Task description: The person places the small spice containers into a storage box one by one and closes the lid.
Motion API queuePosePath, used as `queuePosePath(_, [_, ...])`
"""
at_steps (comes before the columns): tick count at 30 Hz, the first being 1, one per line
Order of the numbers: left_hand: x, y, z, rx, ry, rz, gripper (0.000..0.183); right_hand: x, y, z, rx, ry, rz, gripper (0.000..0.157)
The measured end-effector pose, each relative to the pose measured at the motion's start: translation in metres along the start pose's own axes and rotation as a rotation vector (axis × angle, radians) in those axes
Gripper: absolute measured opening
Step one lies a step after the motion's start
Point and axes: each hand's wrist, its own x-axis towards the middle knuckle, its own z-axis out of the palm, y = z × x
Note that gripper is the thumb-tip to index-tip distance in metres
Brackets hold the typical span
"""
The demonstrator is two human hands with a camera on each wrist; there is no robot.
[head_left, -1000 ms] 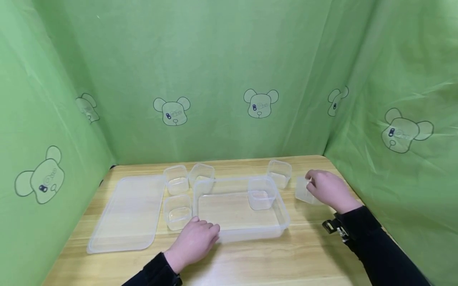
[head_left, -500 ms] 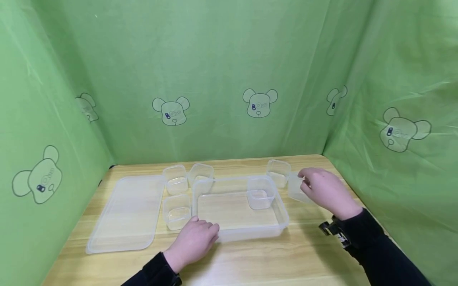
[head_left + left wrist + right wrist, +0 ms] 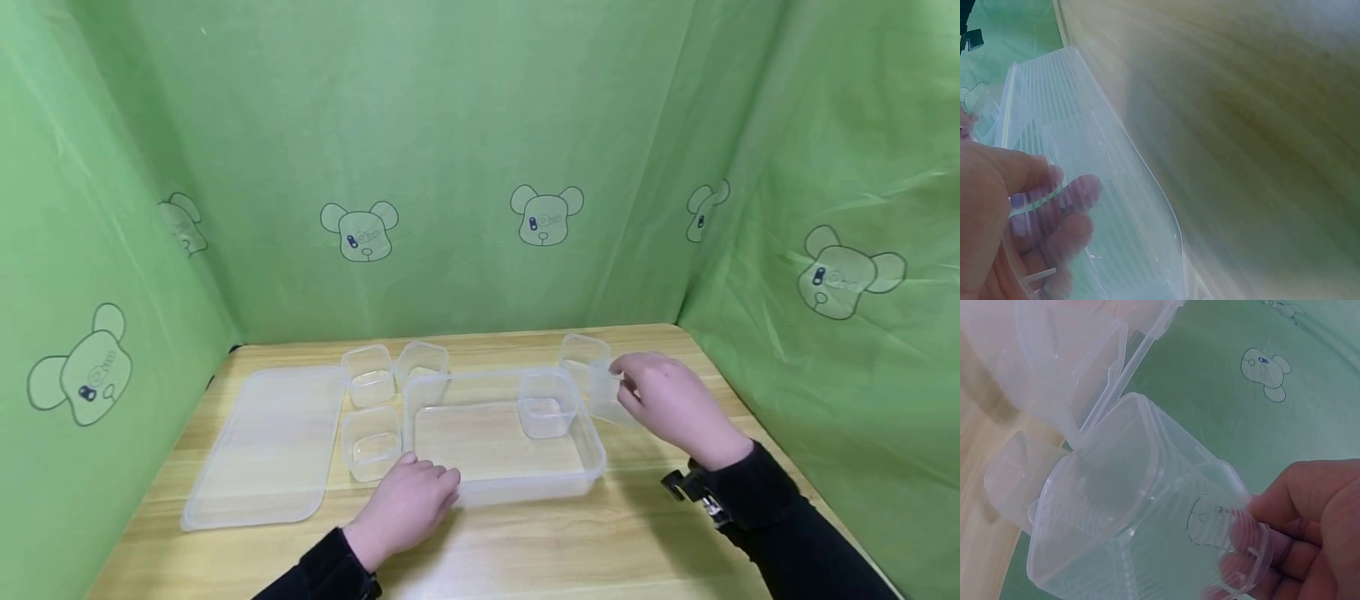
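My right hand (image 3: 675,404) pinches the rim of a small clear plastic container (image 3: 606,396), held just right of a large clear rectangular box (image 3: 525,492). In the right wrist view this container (image 3: 1129,506) is tilted, with the thumb on one side of its rim and fingers seen through the plastic. My left hand (image 3: 408,504) holds the box's front-left rim; in the left wrist view its fingers (image 3: 1075,231) show through the box wall (image 3: 1129,206). One small container (image 3: 546,412) stands inside the box at the right end.
Left of the box are small containers (image 3: 369,379), (image 3: 372,446) and another behind its corner (image 3: 422,360). One more container (image 3: 583,354) stands behind the box's right end. A flat translucent lid (image 3: 266,450) lies far left. Green curtains (image 3: 480,167) enclose the wooden table (image 3: 525,550).
My right hand has moved left with the small container, bringing it closer to the box and the container behind it. The left hand stays in place on the box rim.
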Motion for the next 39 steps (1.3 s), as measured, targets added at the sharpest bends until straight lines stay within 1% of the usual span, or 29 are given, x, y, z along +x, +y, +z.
queuePosePath(6, [0.0, 0.0, 0.0, -0.002, -0.001, -0.001, 0.02, 0.001, -0.007, 0.003, 0.012, 0.033, -0.049, 0.022])
queuePosePath(14, [0.001, 0.0, 0.002, -0.002, -0.009, -0.005, 0.02, 0.003, -0.012, 0.009, 0.019, 0.026, -0.08, 0.021])
queuePosePath(24, [0.001, 0.0, 0.002, 0.0, -0.006, -0.006, 0.021, 0.004, -0.019, 0.017, 0.039, 0.057, -0.141, 0.018])
queuePosePath(39, [0.001, 0.0, 0.002, -0.003, -0.011, -0.007, 0.019, -0.003, -0.02, 0.031, 0.068, 0.081, -0.234, 0.018])
